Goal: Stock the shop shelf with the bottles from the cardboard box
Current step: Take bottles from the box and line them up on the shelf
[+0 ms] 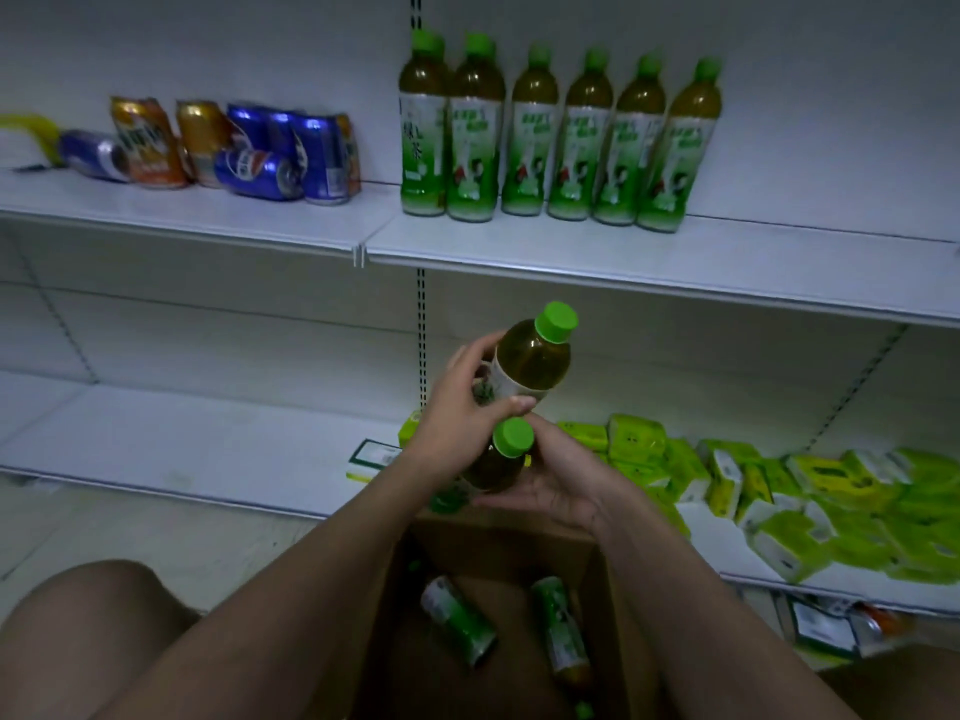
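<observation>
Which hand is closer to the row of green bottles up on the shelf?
The left hand. It holds a bottle up below the row of green bottles on the shelf. The right hand holds another bottle lower, just above the cardboard box.

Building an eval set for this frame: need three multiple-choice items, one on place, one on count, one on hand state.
1. Where do the drink cans stand?
A. upper shelf, left of the bottles
B. in the box
C. lower shelf

2. How many bottles lie visible in the brown cardboard box?
A. none
B. two
C. five

3. The left hand is:
A. idle
B. flat on the shelf
C. gripping a green-capped tea bottle

Key: A, the blue and orange cans sit there; B, two in the box; C, left hand curls round the upper bottle.
</observation>
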A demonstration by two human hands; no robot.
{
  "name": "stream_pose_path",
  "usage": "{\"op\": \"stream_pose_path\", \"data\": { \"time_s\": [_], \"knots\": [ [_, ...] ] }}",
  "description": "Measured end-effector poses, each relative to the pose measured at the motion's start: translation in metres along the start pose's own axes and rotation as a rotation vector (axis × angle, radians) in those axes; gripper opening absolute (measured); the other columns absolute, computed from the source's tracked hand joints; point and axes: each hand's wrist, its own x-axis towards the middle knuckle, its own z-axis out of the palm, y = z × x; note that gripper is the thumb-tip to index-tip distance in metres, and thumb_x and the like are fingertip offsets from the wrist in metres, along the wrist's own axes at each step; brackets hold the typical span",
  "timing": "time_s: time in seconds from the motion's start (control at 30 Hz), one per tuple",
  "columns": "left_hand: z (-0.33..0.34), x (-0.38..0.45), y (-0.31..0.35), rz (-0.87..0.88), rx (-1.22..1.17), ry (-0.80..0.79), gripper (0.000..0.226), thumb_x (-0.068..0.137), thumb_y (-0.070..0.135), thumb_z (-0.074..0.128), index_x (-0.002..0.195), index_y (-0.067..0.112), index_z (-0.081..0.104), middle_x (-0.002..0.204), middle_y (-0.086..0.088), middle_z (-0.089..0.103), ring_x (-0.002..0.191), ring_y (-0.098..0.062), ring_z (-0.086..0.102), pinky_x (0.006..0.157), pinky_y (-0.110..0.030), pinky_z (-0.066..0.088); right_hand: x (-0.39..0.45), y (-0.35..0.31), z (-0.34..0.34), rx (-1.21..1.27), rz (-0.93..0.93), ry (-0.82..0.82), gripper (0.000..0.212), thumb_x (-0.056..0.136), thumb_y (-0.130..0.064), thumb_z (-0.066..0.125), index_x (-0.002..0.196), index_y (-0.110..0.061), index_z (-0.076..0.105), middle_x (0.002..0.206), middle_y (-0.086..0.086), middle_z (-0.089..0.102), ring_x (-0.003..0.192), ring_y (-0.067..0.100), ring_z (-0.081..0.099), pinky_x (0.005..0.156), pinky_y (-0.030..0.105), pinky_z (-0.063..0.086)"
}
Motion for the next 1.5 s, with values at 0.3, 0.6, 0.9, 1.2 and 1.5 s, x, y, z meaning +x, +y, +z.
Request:
{"op": "stream_pose_path", "data": {
  "time_s": [0.3,0.6,0.9,1.2,1.5],
  "knots": [
    [-0.017,0.013,0.029,0.034,-0.130,0.094,0.056,0.075,0.018,0.078,0.124,0.033,0.053,0.115,0.012,0.064,0.102,0.003,0.058,0.084,-0.010,0.045,-0.011,0.005,0.006,0.031,-0.188,-0.236,0.046,0.078,0.019,0.045,0.114,-0.006,0.059,0.101,0.027,0.072,0.091,0.040,0.072,0.075,0.040,0.061],
    [-0.033,0.061,0.084,0.082,-0.291,0.165,0.056,0.077,0.021,0.076,0.128,0.024,0.054,0.113,0.007,0.068,0.101,-0.011,0.067,0.083,-0.030,0.056,-0.039,-0.051,0.035,-0.546,-0.610,0.129,0.031,0.069,-0.023,0.085,0.093,-0.017,0.066,0.050,0.005,0.064,0.039,0.015,0.057,0.042,0.025,0.049],
    [-0.066,0.132,0.129,0.128,-0.313,0.231,0.038,0.082,0.022,0.072,0.112,0.041,0.057,0.112,0.014,0.061,0.115,-0.018,0.059,0.095,-0.048,0.052,-0.060,-0.153,0.027,-0.488,-0.944,0.495,0.033,0.062,-0.052,0.080,0.063,-0.020,0.072,0.051,-0.011,0.067,0.039,-0.002,0.055,0.038,0.017,0.044],
    [-0.040,0.172,0.107,-0.021,-0.297,0.264,0.050,0.084,0.021,0.069,0.131,0.025,0.052,0.127,0.001,0.060,0.117,-0.018,0.056,0.101,-0.049,0.047,-0.028,-0.228,0.008,-0.494,-0.976,0.649,0.035,0.062,-0.052,0.081,0.080,-0.023,0.073,0.074,-0.011,0.076,0.068,0.003,0.071,0.053,0.024,0.052],
    [-0.016,0.213,0.097,-0.044,-0.140,0.108,0.057,0.086,0.030,0.067,0.138,0.024,0.047,0.139,-0.003,0.053,0.128,-0.023,0.048,0.104,-0.048,0.044,0.003,-0.256,-0.011,-0.789,-0.836,0.629,0.048,0.071,-0.045,0.080,0.109,-0.021,0.063,0.101,-0.007,0.069,0.088,0.013,0.068,0.055,0.032,0.058]
  ]
}}
